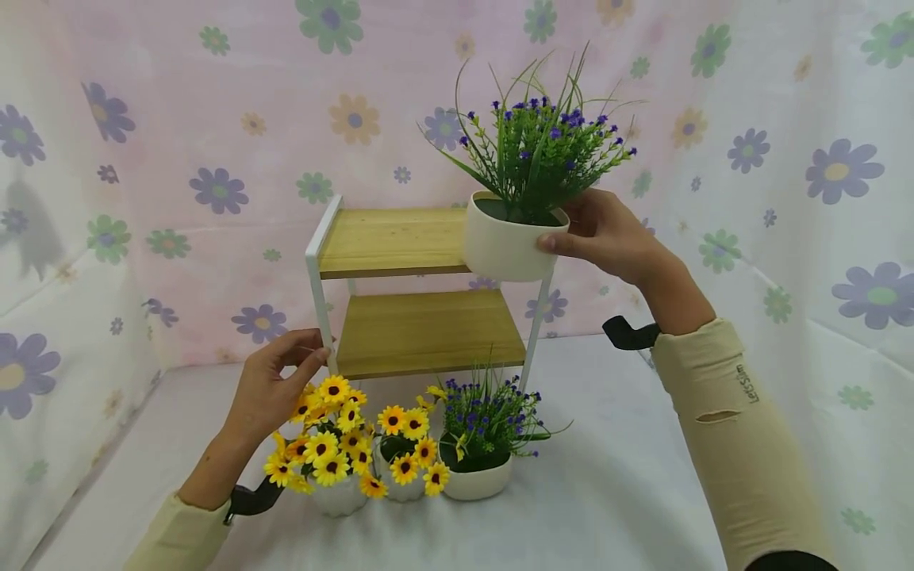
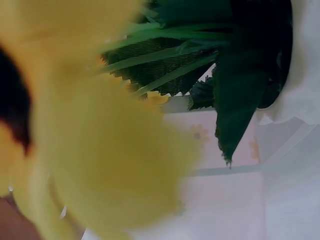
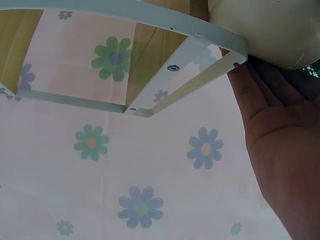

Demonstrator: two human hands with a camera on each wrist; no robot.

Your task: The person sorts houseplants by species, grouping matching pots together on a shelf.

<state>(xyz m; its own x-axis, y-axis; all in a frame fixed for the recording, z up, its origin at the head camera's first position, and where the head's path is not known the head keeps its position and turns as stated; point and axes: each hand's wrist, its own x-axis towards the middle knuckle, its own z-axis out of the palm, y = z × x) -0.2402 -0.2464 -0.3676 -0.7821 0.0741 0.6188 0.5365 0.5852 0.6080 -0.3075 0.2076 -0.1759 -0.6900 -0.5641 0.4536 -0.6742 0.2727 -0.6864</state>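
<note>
The right hand (image 1: 607,236) is grasping the white pot of purple flowers (image 1: 503,247) by its right side, the thumb pressing on the front wall; the pot is lying to the left of that hand, covering the front right corner of the top shelf (image 1: 393,239) in the head view, its rim dipping toward the hand; whether its base is touching the shelf or hanging just in front of it, I cannot tell; the shelf's long axis is running left to right, so the wood is extending from the pot toward the left edge; the left hand (image 1: 271,388) is gripping the rack's left front post (image 1: 319,309), well apart from the pot, leaving the right hand nearer; on the counter (image 1: 593,492), a second pot of purple flowers (image 1: 477,482) is standing below the shelf's right end
</note>
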